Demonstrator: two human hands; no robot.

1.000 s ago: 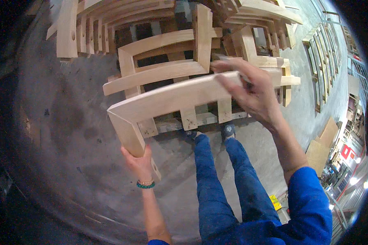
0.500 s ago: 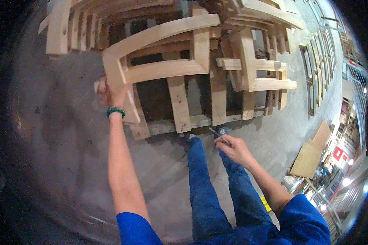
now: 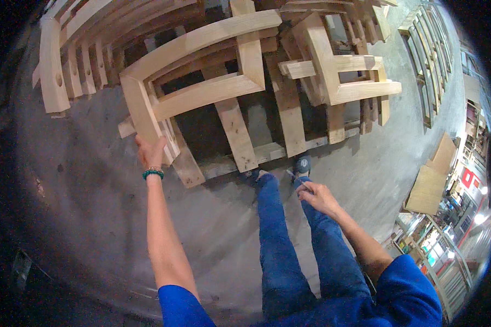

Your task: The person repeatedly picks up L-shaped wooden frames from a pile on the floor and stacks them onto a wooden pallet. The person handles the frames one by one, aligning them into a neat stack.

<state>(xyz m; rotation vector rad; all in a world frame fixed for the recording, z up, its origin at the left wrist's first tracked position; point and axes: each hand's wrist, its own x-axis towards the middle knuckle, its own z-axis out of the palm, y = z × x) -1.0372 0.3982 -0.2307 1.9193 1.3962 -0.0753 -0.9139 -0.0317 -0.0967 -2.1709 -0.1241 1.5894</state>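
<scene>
My left hand [image 3: 150, 153], with a green bead bracelet at its wrist, is closed on the lower end of a pale wooden frame [image 3: 210, 97]. That frame is made of joined bars and lies tilted on a slatted wooden pallet [image 3: 235, 133]. Under its near-left corner, more pieces of similar wood show. In front of my right leg, my right hand [image 3: 321, 199] pinches a thin, pen-like stick [image 3: 297, 179] pointing up and to the left. What kind of stick it is stays unclear.
Another wooden frame [image 3: 323, 62] rests on the pallet's right part. Stacked frames [image 3: 53, 65] rise at the far left. More frames [image 3: 428, 65] stand on the concrete floor at the right, and brown boards [image 3: 426, 185] lie farther right. My feet are against the pallet's near edge.
The view has turned and shifted a little. My left hand shows more clearly on the frame's lower end, its fingers now at the bar's edge. My right hand still holds the stick.
</scene>
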